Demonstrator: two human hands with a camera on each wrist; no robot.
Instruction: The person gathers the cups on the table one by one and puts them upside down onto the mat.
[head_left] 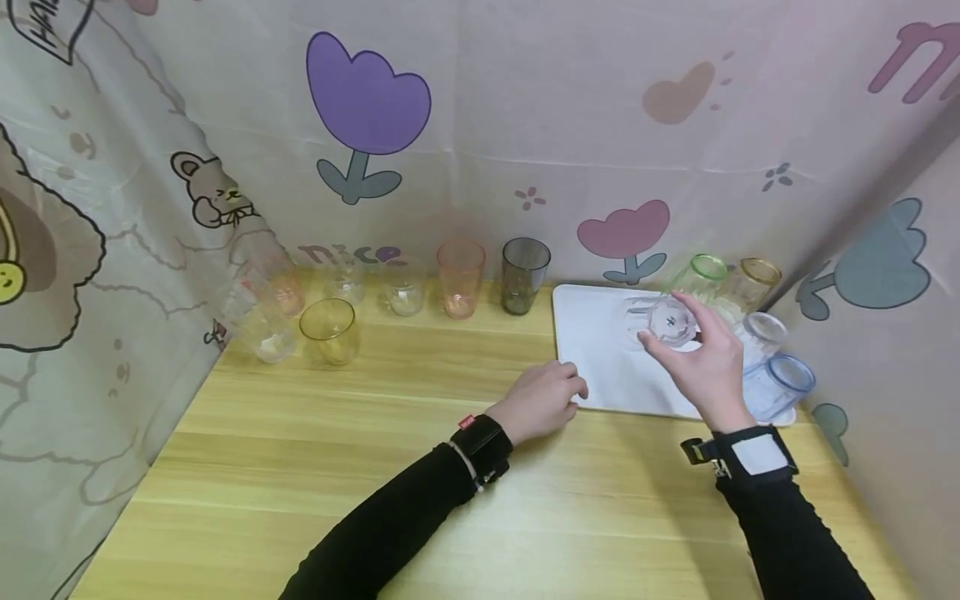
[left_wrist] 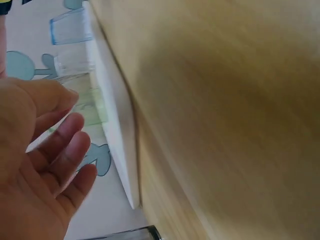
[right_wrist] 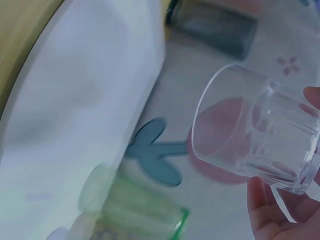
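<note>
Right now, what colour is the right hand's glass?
The held glass is clear, colourless; best in right wrist view.

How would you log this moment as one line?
Right hand: grips clear glass tumbler, mouth downward, over white rectangular tray; Left hand: holds nothing, beside tray; On tray: light-blue glass tumbler

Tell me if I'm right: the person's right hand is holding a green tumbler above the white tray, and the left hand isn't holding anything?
Not quite: the tumbler in the right hand is clear, not green, as the right wrist view shows. It is above the white tray, and the left hand holds nothing.
</note>
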